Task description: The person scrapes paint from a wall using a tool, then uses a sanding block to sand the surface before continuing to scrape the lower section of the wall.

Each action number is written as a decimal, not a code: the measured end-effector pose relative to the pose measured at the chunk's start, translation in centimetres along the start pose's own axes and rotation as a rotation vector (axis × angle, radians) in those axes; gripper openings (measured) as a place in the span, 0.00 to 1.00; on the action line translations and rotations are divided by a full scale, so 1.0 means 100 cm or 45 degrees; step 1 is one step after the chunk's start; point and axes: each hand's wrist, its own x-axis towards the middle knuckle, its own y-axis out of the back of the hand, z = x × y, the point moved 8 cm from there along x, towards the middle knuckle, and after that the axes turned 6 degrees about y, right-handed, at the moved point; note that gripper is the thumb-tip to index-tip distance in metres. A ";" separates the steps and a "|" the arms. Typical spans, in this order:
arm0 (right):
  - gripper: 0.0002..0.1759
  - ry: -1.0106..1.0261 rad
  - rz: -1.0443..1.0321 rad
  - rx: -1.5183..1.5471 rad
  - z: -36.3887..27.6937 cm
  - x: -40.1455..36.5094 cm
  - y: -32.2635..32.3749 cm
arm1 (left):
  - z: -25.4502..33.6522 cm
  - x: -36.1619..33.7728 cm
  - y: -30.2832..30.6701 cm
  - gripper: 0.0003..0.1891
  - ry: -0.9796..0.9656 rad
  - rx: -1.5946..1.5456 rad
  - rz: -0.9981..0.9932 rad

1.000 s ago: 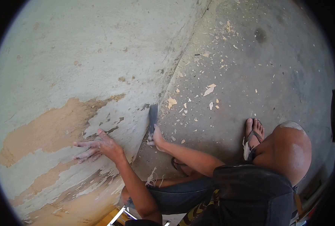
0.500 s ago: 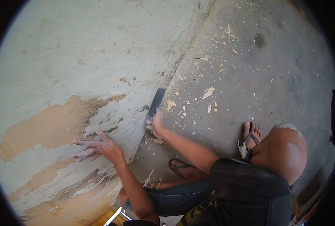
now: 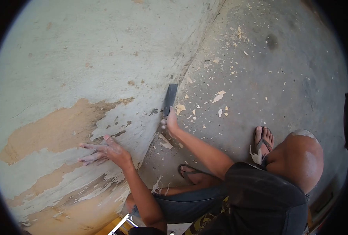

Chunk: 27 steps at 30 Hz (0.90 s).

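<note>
A flat dark scraper (image 3: 171, 97) is gripped in my right hand (image 3: 171, 120), its blade pointing up the frame along the foot of the wall, near where it meets the floor. Fingers spread and holding nothing, my left hand (image 3: 108, 152) is over the lower part of the pale green wall (image 3: 80, 74). Beside its fingertips lies a large tan patch (image 3: 56, 127) where paint is gone. More peeled, stained areas (image 3: 80, 192) show below that hand.
Paint flakes (image 3: 219, 96) lie scattered on the grey concrete floor (image 3: 291, 90). My sandalled feet (image 3: 263, 141) and bent knee (image 3: 305, 156) are at the right. A metal frame piece (image 3: 122, 225) and something yellow show at the bottom edge.
My right hand and the scraper have moved slightly up and to the right along the wall's foot. The left hand stays spread by the wall. The view has shifted a little.
</note>
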 end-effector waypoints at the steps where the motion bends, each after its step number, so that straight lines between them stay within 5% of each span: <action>1: 0.30 -0.045 -0.116 -0.118 0.013 -0.008 0.006 | 0.000 0.001 0.006 0.47 0.050 0.201 0.082; 3: 0.30 -0.085 -0.244 -0.230 0.041 -0.025 0.002 | 0.008 0.002 0.008 0.46 0.059 0.198 0.127; 5: 0.30 -0.162 -0.086 -0.302 0.066 -0.043 0.013 | 0.017 -0.004 0.015 0.46 0.079 0.200 0.144; 11: 0.29 -0.013 -0.107 0.019 -0.018 -0.006 -0.017 | 0.075 -0.059 0.008 0.45 -0.559 -0.214 0.043; 13: 0.36 0.126 -0.143 -0.142 -0.014 0.015 -0.001 | 0.063 -0.086 -0.041 0.44 -0.375 0.087 -0.406; 14: 0.36 0.134 -0.141 -0.141 0.009 0.029 0.006 | 0.064 -0.093 -0.048 0.44 -0.378 0.078 -0.407; 17: 0.43 0.783 0.103 -0.770 0.060 0.040 0.036 | 0.050 -0.112 -0.082 0.45 -0.358 0.370 -0.631; 18: 0.43 0.774 0.105 -0.767 0.041 0.023 0.028 | 0.049 -0.112 -0.082 0.45 -0.360 0.378 -0.636; 20: 0.44 0.073 -0.094 -0.216 0.007 0.000 -0.004 | 0.046 -0.110 -0.084 0.44 -0.324 0.390 -0.657; 23: 0.44 -0.047 -0.109 -0.168 -0.034 -0.003 -0.016 | 0.035 -0.102 -0.081 0.44 -0.274 0.428 -0.617; 27: 0.44 0.175 -0.198 -0.411 0.047 0.004 0.002 | 0.032 -0.100 -0.090 0.45 -0.296 0.451 -0.597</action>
